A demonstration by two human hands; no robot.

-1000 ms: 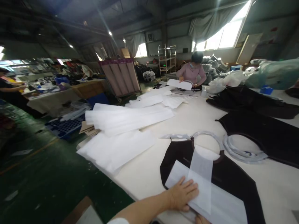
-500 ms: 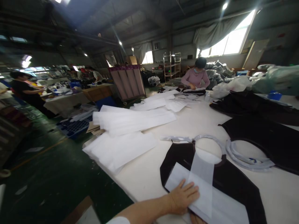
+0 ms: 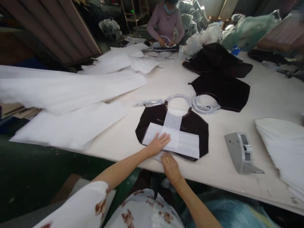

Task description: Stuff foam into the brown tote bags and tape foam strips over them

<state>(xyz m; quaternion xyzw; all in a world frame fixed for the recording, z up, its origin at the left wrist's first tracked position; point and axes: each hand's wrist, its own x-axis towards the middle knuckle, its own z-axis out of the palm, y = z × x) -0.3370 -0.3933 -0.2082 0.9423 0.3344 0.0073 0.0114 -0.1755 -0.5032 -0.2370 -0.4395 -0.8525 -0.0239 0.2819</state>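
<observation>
A dark handbag (image 3: 201, 137) lies flat on the table, its round handle (image 3: 180, 96) wrapped in pale film. Across its body rests a folded white packing sheet (image 3: 187, 142), overlapped by a thin translucent strip (image 3: 172, 122) that runs up to the handle. My left hand (image 3: 158, 143) presses on the sheet's left part, fingers spread. Just below, at the bag's near edge, my right hand (image 3: 171, 167) has its fingers drawn together on a thin white sheet end (image 3: 158, 156). Its fingertips are partly hidden.
White packing sheets (image 3: 68, 91) spread over the table's left side. A second dark bag (image 3: 224, 90) lies beyond. A grey tape dispenser (image 3: 238, 152) and more white sheeting (image 3: 285, 148) are at right. Across the table a co-worker (image 3: 166, 22) handles items; another person (image 3: 280, 34) is far right.
The view has tilted down and turned right, bringing the tape dispenser and my right forearm into sight. My left hand stays flat on the sheet; my right hand now shows at the bag's near edge.
</observation>
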